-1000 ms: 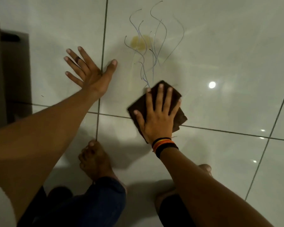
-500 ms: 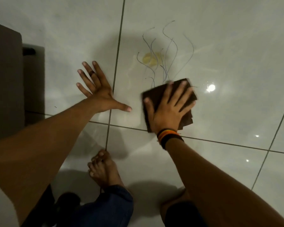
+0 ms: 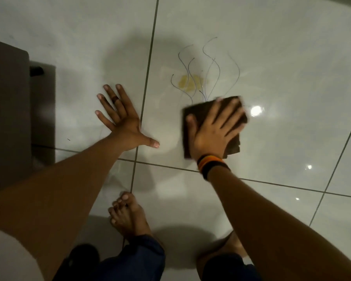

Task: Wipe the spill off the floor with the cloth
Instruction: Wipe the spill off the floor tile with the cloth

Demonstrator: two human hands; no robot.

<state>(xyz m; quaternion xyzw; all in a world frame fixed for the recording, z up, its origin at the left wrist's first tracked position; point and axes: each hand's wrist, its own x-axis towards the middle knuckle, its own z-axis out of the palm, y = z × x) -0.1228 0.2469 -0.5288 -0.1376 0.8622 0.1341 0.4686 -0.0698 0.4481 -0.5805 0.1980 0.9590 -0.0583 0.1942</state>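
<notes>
A small yellowish spill (image 3: 189, 83) lies on the glossy white floor tile, crossed by thin dark wavy lines (image 3: 209, 72). Just below and to the right of it, my right hand (image 3: 213, 130) presses flat, fingers spread, on a folded dark brown cloth (image 3: 234, 142). The cloth's far edge sits a short way from the spill and does not cover it. My left hand (image 3: 120, 122) rests palm down on the floor to the left, fingers splayed, holding nothing. It wears a dark ring.
A dark piece of furniture (image 3: 7, 110) stands at the left edge. My bare feet (image 3: 128, 216) are planted on the tiles below my arms. Grey grout lines (image 3: 148, 63) cross the floor, and a bright light reflection (image 3: 256, 111) sits right of the cloth.
My right hand has slid the cloth up and to the right, closer to the spill. My left hand has turned so the thumb points right.
</notes>
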